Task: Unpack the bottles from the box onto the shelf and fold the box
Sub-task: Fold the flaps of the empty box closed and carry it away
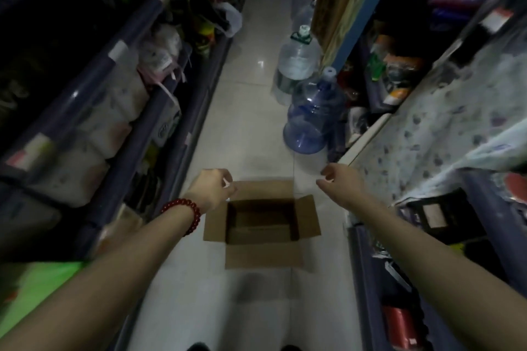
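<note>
Left shelf [119,111]: packed goods, white tags, nothing legible. Our left hand [211,188] hovers over the box's left flap, fingers loosely curled, holding nothing we can see. Box [262,222] sits on the aisle floor [245,128], flaps open, interior looks empty, so unpacking is likely done and folding is left. Right hand [339,179] hangs beyond the right flap, fingers curled, empty. No print readable.

Narrow aisle; bare floor [251,122] runs open down the middle. Box [261,222] sits mid-aisle, flaps spread. Blue water jug [312,120] and clear jug [298,61] crowd the right shelving [368,251].
</note>
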